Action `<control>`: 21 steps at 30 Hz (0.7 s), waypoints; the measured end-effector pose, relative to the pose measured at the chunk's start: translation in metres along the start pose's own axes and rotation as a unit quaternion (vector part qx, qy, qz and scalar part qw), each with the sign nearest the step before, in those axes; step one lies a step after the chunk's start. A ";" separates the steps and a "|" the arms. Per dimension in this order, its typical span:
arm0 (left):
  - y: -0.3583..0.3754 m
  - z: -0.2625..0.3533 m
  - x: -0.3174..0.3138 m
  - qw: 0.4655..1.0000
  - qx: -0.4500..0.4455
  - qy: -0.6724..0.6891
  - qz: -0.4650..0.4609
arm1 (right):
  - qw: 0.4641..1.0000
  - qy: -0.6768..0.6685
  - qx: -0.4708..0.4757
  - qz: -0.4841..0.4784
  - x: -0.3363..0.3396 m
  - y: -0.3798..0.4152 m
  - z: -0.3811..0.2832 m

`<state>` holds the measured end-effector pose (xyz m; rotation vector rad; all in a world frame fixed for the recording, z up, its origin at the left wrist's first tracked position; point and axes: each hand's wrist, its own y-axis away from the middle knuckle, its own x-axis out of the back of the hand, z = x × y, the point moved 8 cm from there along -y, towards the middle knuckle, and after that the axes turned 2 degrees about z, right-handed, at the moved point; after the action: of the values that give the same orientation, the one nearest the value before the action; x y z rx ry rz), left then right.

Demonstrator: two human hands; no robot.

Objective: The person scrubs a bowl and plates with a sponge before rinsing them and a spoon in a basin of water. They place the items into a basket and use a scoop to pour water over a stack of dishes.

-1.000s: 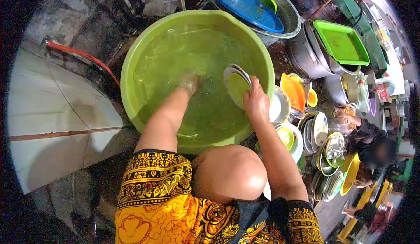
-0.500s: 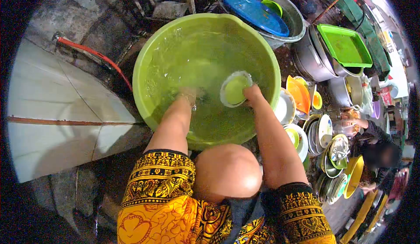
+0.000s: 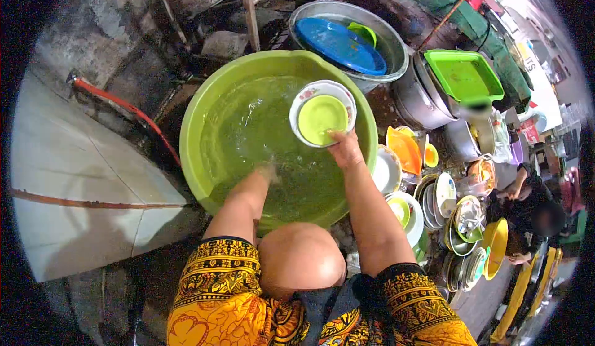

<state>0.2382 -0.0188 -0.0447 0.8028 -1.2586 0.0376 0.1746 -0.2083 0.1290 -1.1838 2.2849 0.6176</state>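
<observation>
A large green tub (image 3: 201, 116) of water stands in front of my knee. My right hand (image 3: 346, 150) is closed on the near rim of a white flowered bowl (image 3: 300, 98), which has a smaller light green bowl (image 3: 322, 120) inside it. Both bowls are above the water at the tub's right side. In the water at the tub's near left part is my left hand (image 3: 268, 171), its fingers blurred by the water.
Behind the tub a metal basin (image 3: 396, 76) holds a blue lid (image 3: 341, 45). Pots, a green tray (image 3: 465, 76), an orange dish (image 3: 404, 152) and stacked plates (image 3: 429, 200) lie at the right. A person (image 3: 527, 203) is beyond them. A red hose (image 3: 127, 106) runs at the left.
My right hand has raised the bowls out of the water, and the white bowl now shows clearly around the green one. My left hand has stayed in the water. The view has shifted.
</observation>
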 end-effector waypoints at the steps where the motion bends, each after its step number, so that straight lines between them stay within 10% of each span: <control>1: -0.001 -0.002 0.000 1.000 0.005 0.007 0.009 | 0.999 0.004 -0.009 0.031 0.004 0.001 0.001; 10: -0.022 -0.036 -0.006 0.995 0.042 0.055 0.070 | 0.933 0.280 0.052 0.218 0.103 -0.032 0.051; 13: -0.025 -0.046 -0.009 0.994 0.030 0.067 0.076 | 0.861 0.427 -0.107 0.255 0.108 -0.023 0.066; 21: -0.033 -0.054 -0.025 0.995 -0.004 0.081 0.059 | 0.976 0.125 -0.140 0.114 0.054 -0.006 0.078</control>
<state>0.2889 -0.0031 -0.0878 0.7037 -1.1511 0.1891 0.1693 -0.1987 0.0347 -1.1903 2.6374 0.9508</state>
